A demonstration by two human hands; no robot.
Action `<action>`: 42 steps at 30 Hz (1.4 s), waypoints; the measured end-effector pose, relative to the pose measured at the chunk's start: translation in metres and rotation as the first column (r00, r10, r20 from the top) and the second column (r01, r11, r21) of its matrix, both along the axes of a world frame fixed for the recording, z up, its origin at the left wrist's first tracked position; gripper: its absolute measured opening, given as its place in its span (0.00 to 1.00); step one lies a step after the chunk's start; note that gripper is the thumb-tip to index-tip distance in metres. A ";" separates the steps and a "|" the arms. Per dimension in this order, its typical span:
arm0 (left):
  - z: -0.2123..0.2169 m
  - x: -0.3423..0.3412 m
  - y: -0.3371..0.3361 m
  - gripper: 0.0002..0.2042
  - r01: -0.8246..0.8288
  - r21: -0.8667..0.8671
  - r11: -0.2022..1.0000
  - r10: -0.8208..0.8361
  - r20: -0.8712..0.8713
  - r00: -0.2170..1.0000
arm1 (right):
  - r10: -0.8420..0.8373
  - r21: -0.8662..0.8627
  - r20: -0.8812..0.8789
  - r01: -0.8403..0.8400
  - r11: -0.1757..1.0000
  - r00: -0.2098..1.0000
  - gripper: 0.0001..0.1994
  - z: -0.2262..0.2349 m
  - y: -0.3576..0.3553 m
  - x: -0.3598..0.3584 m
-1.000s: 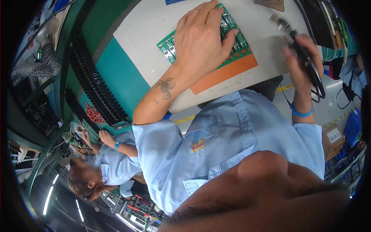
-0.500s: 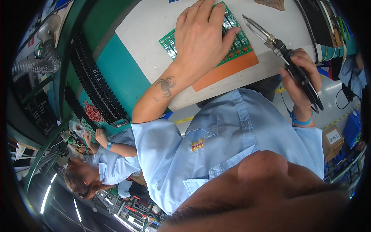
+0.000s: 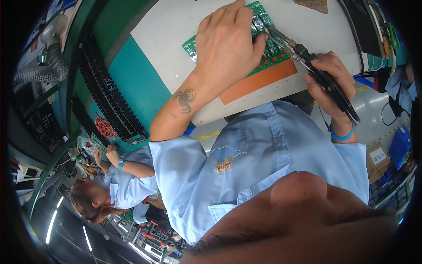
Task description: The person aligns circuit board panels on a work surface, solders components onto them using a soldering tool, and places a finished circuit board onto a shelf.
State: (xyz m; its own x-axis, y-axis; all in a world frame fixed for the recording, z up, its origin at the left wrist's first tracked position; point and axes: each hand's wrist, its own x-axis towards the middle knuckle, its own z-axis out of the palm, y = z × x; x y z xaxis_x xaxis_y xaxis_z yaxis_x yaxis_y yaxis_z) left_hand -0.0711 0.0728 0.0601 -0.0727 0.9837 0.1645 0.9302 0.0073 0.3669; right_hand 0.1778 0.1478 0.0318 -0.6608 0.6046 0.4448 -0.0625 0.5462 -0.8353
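Note:
A green circuit board [image 3: 190,47] with rows of parts lies on an orange sheet [image 3: 259,83] over the pale work surface. My left hand [image 3: 226,42] rests palm down across the board, hiding its middle. Its fingers stretch toward the far side, and the thumb stands apart at the right. In my right hand [image 3: 329,72] is a soldering iron [image 3: 323,72] with a black handle and a thin metal tube beside its tip. The fingers wrap round the handle. The iron's tip reaches over the right part of the board, close to my left thumb; contact cannot be made out.
Black slotted racks [image 3: 105,94] curve along the left on a teal mat [image 3: 147,72], near a pile of small red parts [image 3: 104,126]. A co-worker [image 3: 127,185] sits at the lower left. A brown sponge-like pad [image 3: 313,4] lies at the far edge; a black cable [image 3: 351,33] runs down the right.
My right hand has brought the soldering iron left, so its tip is now over the board near my left thumb. My left hand stays nearly in place on the board.

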 end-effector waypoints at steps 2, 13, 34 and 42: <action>0.000 0.000 0.000 0.22 0.001 0.008 1.000 -0.001 -0.004 1.000 | 0.003 0.002 0.001 -0.003 1.000 1.000 0.19 -0.001 0.001 0.000; -0.001 -0.002 -0.001 0.22 0.018 0.015 1.000 -0.018 -0.025 1.000 | 0.008 -0.023 0.042 -0.007 1.000 0.999 0.19 0.002 0.001 -0.003; -0.006 -0.002 -0.003 0.23 0.003 0.059 0.998 -0.002 -0.025 1.000 | -0.004 -0.006 -0.033 0.004 1.000 0.999 0.20 0.009 -0.004 0.006; 0.009 -0.003 -0.009 0.23 0.012 0.105 0.994 -0.011 -0.016 1.000 | 0.001 -0.009 -0.054 -0.001 1.000 0.999 0.20 0.008 -0.008 0.004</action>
State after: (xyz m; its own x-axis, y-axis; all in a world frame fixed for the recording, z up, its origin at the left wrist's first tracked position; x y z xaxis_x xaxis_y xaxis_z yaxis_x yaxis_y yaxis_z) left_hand -0.0745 0.0635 0.0695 -0.0579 0.9616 0.2684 0.9357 -0.0414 0.3503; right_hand 0.1814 0.1398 0.0402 -0.6364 0.6082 0.4745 -0.1081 0.5387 -0.8355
